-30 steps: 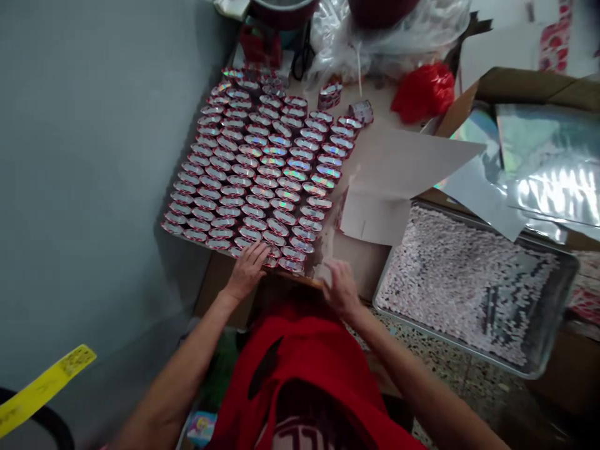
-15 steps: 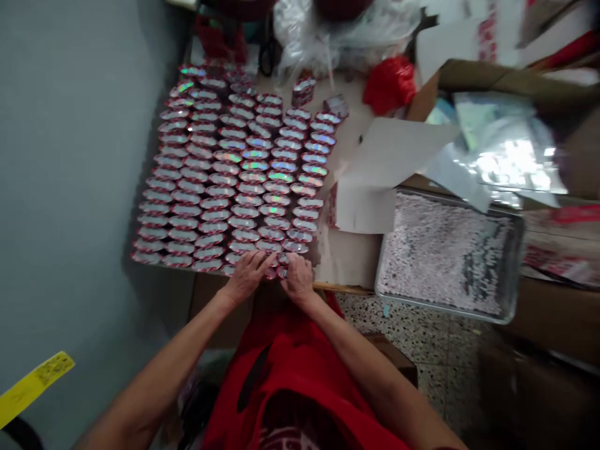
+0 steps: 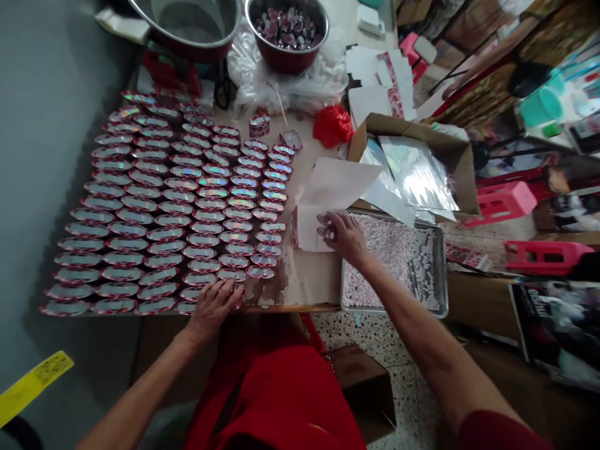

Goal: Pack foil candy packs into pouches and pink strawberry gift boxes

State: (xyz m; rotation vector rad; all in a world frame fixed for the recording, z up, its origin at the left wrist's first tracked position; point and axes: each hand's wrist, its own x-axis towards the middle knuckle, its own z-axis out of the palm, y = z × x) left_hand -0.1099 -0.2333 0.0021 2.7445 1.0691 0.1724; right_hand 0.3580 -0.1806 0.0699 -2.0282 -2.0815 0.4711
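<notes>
Rows of small oval packs, silvery on top with red patterned sides, stand close together on the table. My left hand lies palm down over the packs at the front edge, its fingers stretched out and touching them; its fingertips partly cover those beneath. Farther right, my right hand is closed on a few small oval packs, partly hidden by the fingers. It holds them over an open white box. Directly beside that box, a metal tray holds many tiny pale pieces.
A cardboard box with shiny clear bags stands behind the tray. At the back are a bowl of small pieces, a larger metal bowl and a red plastic bag. Pink stools stand at right; a wall borders the left.
My right hand has left the front row of packs and moved right to the white box, carrying a few packs. My left hand stays at the front row. The view has turned right.
</notes>
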